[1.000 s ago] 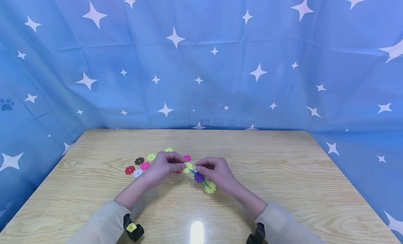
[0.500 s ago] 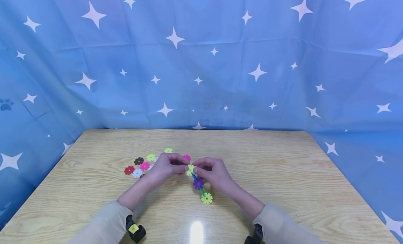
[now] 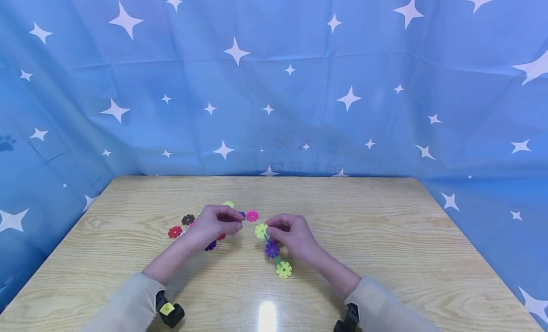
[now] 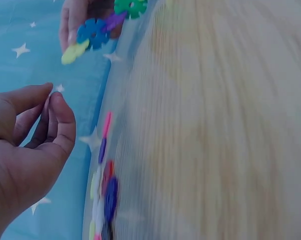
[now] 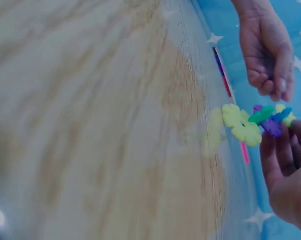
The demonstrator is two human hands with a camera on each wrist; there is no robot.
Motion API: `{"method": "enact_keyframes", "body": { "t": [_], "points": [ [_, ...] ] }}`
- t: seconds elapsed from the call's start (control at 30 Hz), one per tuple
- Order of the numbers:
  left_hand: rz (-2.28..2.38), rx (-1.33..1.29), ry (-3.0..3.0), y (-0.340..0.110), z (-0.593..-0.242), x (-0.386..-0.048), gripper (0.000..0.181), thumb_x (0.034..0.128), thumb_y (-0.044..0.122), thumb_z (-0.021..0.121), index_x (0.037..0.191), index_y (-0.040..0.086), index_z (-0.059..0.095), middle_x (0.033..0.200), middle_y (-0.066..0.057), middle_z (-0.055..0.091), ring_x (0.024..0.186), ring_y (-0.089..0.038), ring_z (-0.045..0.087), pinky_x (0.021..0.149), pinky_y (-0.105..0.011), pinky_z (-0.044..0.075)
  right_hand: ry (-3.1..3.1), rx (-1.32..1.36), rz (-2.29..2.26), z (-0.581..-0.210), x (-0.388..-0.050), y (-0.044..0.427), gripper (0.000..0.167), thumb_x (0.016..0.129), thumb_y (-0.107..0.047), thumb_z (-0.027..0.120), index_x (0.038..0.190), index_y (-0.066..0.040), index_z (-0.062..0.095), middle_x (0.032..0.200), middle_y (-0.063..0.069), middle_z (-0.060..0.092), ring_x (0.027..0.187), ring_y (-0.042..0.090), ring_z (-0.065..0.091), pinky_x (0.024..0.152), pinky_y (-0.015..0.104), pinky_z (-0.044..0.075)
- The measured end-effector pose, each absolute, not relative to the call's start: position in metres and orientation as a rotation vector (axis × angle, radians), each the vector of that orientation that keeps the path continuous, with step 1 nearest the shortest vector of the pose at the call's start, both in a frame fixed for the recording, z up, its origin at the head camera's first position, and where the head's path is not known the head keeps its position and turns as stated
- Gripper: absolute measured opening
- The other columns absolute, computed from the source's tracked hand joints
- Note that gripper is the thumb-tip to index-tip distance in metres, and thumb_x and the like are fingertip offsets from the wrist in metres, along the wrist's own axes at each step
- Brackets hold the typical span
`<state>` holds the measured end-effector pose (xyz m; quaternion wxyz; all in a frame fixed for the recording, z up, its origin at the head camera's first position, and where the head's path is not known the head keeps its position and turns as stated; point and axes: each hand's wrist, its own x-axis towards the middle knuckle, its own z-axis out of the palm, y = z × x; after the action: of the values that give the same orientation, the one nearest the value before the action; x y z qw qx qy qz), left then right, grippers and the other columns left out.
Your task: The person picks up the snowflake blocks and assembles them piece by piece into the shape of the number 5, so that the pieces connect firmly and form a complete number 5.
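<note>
My right hand [image 3: 295, 234] pinches a chain of notched snowflake discs at its upper end. Its top is a yellow-green disc [image 3: 261, 231], with a blue disc [image 4: 93, 34] joined edgewise below. Under these come a purple disc [image 3: 272, 249], a green disc [image 5: 262, 115] and a bottom yellow-green disc [image 3: 284, 269]. My left hand [image 3: 214, 225] hovers apart from the chain, left of it, over the loose discs. Its thumb and fingers are loosely bent, and nothing shows between the tips in the left wrist view.
Loose snowflake discs lie on the wooden table [image 3: 364, 203] around my left hand: a red disc [image 3: 175, 232], a dark brown disc [image 3: 188, 219], a pink disc [image 3: 252, 216] and several others partly covered. A blue star-patterned curtain [image 3: 274, 84] hangs behind the table.
My left hand has let go of the top yellow-green disc and moved left toward the loose discs. My right hand stays nearly in place with the chain, which now hangs lower than a second ago.
</note>
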<state>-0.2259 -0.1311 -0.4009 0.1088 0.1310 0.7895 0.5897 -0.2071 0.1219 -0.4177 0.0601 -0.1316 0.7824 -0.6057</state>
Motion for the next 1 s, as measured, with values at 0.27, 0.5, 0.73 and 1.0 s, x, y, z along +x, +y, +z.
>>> {"method": "enact_keyframes", "body": {
  "t": [0.27, 0.5, 0.73, 1.0],
  "points": [
    [1.549, 0.455, 2.544, -0.158, -0.408, -0.231, 0.019, 0.0888, 0.001, 0.076, 0.107, -0.005, 0.074, 0.094, -0.007, 0.070, 0.086, -0.019, 0.064, 0.072, -0.029, 0.057, 2.404, -0.403, -1.851, -0.417, -0.207, 0.128, 0.028, 0.097, -0.004, 0.067, 0.124, 0.002, 0.068, 0.099, 0.008, 0.071, 0.086, 0.019, 0.065, 0.076, 0.026, 0.057],
    [1.377, 0.490, 2.635, -0.169, -0.413, -0.234, 0.020, 0.0826, -0.006, 0.078, 0.102, -0.003, 0.075, 0.086, -0.004, 0.068, 0.080, -0.018, 0.062, 0.068, -0.026, 0.054, 2.363, -0.398, -1.901, -0.417, -0.206, 0.128, 0.028, 0.097, -0.002, 0.065, 0.125, 0.004, 0.068, 0.097, 0.011, 0.069, 0.083, 0.020, 0.065, 0.074, 0.026, 0.057],
    [1.266, 0.529, 2.673, -0.171, -0.413, -0.234, 0.025, 0.0801, -0.006, 0.082, 0.104, -0.003, 0.076, 0.087, -0.003, 0.068, 0.079, -0.017, 0.061, 0.068, -0.027, 0.054, 2.349, -0.412, -1.931, -0.418, -0.207, 0.129, 0.028, 0.097, 0.001, 0.064, 0.124, 0.006, 0.067, 0.096, 0.013, 0.069, 0.082, 0.021, 0.065, 0.074, 0.027, 0.057],
    [1.185, 0.522, 2.708, -0.169, -0.411, -0.231, 0.027, 0.0812, -0.001, 0.083, 0.108, 0.000, 0.078, 0.094, -0.004, 0.071, 0.078, -0.016, 0.058, 0.066, -0.030, 0.053, 2.354, -0.424, -1.953, -0.421, -0.208, 0.129, 0.026, 0.096, 0.002, 0.065, 0.122, 0.005, 0.069, 0.102, 0.022, 0.068, 0.082, 0.019, 0.066, 0.075, 0.026, 0.058]
  ]
}}
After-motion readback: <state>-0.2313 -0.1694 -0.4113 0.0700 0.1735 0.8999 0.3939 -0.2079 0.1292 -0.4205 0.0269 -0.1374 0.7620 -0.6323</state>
